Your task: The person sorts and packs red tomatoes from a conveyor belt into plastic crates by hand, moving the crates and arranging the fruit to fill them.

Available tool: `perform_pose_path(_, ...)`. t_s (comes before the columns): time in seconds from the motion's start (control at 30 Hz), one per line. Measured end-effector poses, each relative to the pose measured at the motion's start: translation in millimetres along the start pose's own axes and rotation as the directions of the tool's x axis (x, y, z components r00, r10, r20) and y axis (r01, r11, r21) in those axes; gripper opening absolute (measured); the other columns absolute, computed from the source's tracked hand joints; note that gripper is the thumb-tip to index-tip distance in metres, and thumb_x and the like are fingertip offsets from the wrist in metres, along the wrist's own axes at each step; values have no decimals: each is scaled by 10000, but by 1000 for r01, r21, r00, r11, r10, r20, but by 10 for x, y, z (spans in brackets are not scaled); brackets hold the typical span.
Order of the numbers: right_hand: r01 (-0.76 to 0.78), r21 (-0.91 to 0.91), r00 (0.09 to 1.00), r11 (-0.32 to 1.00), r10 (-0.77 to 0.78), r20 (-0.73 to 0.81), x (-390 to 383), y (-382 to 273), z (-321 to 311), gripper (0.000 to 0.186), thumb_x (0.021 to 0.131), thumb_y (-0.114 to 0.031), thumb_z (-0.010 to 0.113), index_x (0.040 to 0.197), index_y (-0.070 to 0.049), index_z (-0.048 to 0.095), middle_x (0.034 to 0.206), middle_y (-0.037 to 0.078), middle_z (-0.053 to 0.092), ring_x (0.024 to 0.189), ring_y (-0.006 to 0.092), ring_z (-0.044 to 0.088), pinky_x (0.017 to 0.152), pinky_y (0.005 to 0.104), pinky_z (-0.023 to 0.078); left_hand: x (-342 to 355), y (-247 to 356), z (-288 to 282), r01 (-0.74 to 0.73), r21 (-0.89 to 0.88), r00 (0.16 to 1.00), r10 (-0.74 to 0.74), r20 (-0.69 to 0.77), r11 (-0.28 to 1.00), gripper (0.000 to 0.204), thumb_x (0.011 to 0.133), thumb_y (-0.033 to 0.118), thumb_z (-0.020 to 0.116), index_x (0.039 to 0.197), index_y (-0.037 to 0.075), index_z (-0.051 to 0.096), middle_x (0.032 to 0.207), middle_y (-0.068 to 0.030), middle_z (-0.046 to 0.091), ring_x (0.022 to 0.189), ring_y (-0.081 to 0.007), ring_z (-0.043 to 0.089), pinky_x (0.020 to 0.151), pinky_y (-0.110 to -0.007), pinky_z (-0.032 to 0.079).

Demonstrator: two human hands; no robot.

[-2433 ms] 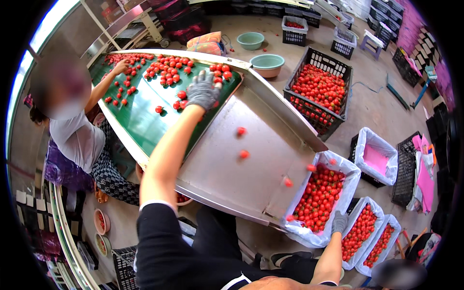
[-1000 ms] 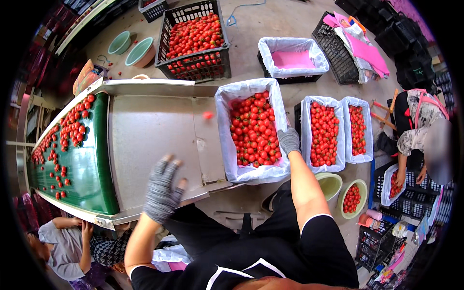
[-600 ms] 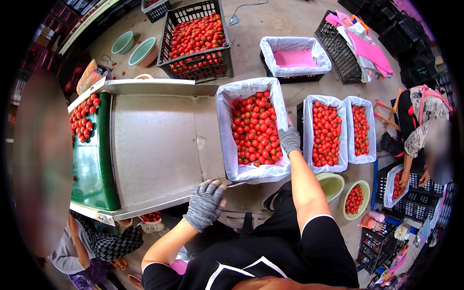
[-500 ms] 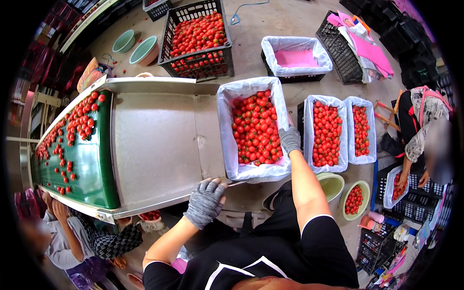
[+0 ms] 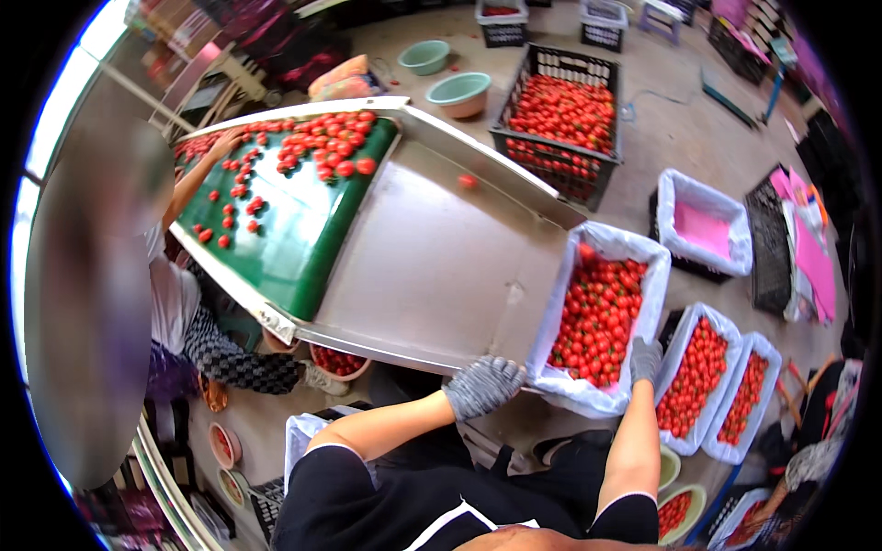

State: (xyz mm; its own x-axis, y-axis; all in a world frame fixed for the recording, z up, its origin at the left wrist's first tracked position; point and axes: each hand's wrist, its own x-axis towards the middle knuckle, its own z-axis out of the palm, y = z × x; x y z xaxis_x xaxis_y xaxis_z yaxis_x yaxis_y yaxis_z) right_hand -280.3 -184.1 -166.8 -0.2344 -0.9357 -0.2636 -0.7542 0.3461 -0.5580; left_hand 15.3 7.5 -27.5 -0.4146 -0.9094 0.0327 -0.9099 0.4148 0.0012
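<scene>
My left hand, in a grey knit glove, has its fingers curled over the near edge of a metal chute. My right hand, gloved alike, grips the right rim of a crate with a white plastic liner at the chute's lower end. Small red tomatoes fill much of this crate, and a blurred tomato shows at its far end. One single tomato is on the chute. Above the chute, a green conveyor belt carries many more tomatoes.
At left, a co-worker's hand reaches over the belt. A black crate of tomatoes stands beyond the chute, near green basins. Right of me are two lined crates of tomatoes and a lined crate with pink paper.
The view has swung left, so the scene sits farther right. A tomato is now on the chute, and the left co-worker's hand is over the belt. Both my hands keep their places.
</scene>
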Motion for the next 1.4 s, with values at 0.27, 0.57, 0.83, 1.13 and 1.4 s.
perform_pose_path(0.27, -11, -34, 1000, 999, 10, -19, -28, -81, 95, 501, 712, -283, 571, 1057, 80, 550, 1015, 300, 570, 984, 402, 547, 865, 407, 427, -94, 30, -6, -5, -14, 999, 5, 42, 1000, 325, 779, 220, 488, 1032, 21, 525, 831, -73, 519, 735, -205, 537, 631, -322, 458)
perform_pose_path(0.57, -58, -68, 997, 996, 61, 41, -1, -94, 39, 609, 718, -326, 577, 1141, 103, 488, 1137, 301, 525, 1089, 406, 495, 935, 397, 386, -50, 46, -40, -9, -59, 995, 15, 99, 998, 364, 769, 197, 484, 1074, 2, 519, 898, -99, 542, 777, -221, 552, 657, -329, 472)
perform_pose_path(0.83, -22, -25, 999, 999, 20, -51, -2, -55, 113, 500, 703, -271, 586, 1029, 107, 544, 1023, 308, 564, 991, 412, 539, 869, 409, 425, -57, 80, 96, -24, -50, 1000, 24, 17, 998, 343, 772, 187, 479, 1053, -4, 525, 833, -92, 537, 719, -216, 546, 586, -328, 468)
perform_pose_path(1.13, -30, -31, 999, 999, 29, -34, -24, -103, 64, 481, 714, -279, 580, 1003, 104, 547, 998, 298, 577, 959, 415, 552, 846, 416, 436, 13, 123, 31, 39, -163, 985, -11, 171, 986, 310, 764, 214, 522, 1018, 36, 530, 907, -111, 546, 781, -242, 562, 654, -350, 473)
perform_pose_path(1.4, -16, -40, 998, 999, 14, -57, 25, -15, 85, 478, 723, -291, 583, 1006, 93, 549, 979, 287, 583, 943, 404, 559, 838, 412, 433, 457, -1411, -1082, 239, 87, 938, -207, -277, 967, 432, 733, 253, 608, 1107, 66, 496, 1179, -160, 461, 1060, -346, 444, 929, -438, 343)
